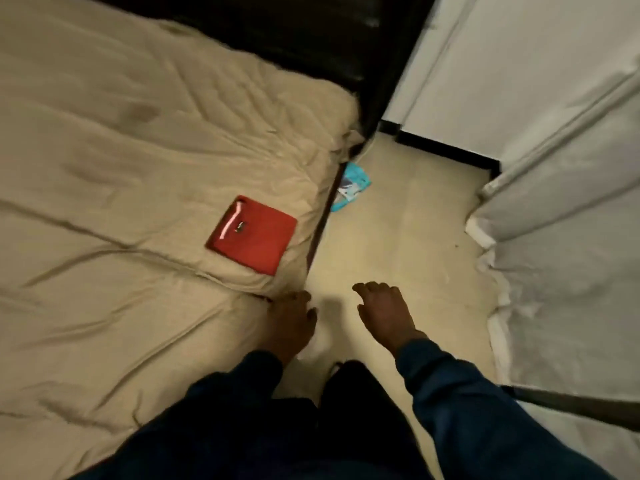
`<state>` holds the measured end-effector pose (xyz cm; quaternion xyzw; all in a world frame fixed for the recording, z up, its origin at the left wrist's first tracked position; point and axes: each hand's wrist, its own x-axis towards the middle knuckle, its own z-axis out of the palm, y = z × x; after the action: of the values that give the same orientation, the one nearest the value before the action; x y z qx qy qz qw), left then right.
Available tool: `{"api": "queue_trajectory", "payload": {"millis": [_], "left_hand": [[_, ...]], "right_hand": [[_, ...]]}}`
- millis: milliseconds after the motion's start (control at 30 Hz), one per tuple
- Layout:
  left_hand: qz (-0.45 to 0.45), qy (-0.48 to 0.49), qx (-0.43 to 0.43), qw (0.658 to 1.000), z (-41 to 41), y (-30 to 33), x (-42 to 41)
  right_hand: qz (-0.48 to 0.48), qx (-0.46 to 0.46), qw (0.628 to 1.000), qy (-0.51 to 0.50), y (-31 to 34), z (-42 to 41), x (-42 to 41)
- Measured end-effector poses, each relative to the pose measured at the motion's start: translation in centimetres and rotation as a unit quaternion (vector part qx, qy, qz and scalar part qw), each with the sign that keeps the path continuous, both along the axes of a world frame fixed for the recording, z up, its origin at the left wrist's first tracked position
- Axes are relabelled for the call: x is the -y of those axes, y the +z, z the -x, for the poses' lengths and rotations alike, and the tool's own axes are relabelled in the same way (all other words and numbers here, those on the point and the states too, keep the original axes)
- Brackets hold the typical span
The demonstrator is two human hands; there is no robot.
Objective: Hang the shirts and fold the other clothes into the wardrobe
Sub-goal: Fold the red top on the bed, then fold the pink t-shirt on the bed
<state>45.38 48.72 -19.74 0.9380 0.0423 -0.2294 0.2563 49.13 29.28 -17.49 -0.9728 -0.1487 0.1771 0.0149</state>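
A red garment [252,233], folded into a neat square, lies on the beige bed cover [114,168] near the bed's right edge. My left hand [292,322] hovers at that edge just below the garment, fingers relaxed, holding nothing. Over the floor to its right, my right hand [384,315] is stretched forward with spread fingers, also holding nothing. The white fabric wardrobe [568,209] stands on the right, its front cover down.
A light blue packet [351,187] lies on the cream floor [408,220] beside the bed corner. A dark headboard [311,39] runs along the top. A white wall with black skirting [446,148] closes the far side of the narrow aisle.
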Motion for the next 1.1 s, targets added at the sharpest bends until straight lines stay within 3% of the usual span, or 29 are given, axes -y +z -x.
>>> {"api": "queue_trajectory", "payload": {"millis": [167, 367, 567, 667, 800, 933, 1100], "left_hand": [[-0.039, -0.155, 0.067, 0.985, 0.1, 1.7, 5.2], [-0.040, -0.329, 0.131, 0.934, 7.0, 2.8, 10.2], [-0.023, -0.566, 0.199, 0.800, 23.4, 4.0, 15.8], [0.051, -0.619, 0.156, 0.768, 32.8, 5.4, 17.9], [0.085, -0.685, 0.173, 0.702, 41.4, 7.2, 19.6], [0.134, -0.686, 0.113, 0.706, 45.1, 10.3, 22.4], [0.226, -0.623, 0.039, 0.748, 45.2, 13.6, 28.3]], "right_hand": [[0.000, 0.063, 0.992, -0.108, 1.5, 8.7, 4.7], [-0.013, 0.087, 0.954, -0.287, 1.7, 22.8, 7.6], [0.016, 0.124, 0.891, -0.437, 3.3, 43.1, 8.5], [0.040, 0.118, 0.836, -0.534, 4.9, 52.5, 7.6], [0.004, 0.140, 0.778, -0.613, 7.9, 61.9, 6.9], [-0.010, 0.158, 0.703, -0.693, 9.6, 66.1, 7.3], [-0.062, 0.181, 0.658, -0.728, 11.1, 67.3, 10.4]]}}
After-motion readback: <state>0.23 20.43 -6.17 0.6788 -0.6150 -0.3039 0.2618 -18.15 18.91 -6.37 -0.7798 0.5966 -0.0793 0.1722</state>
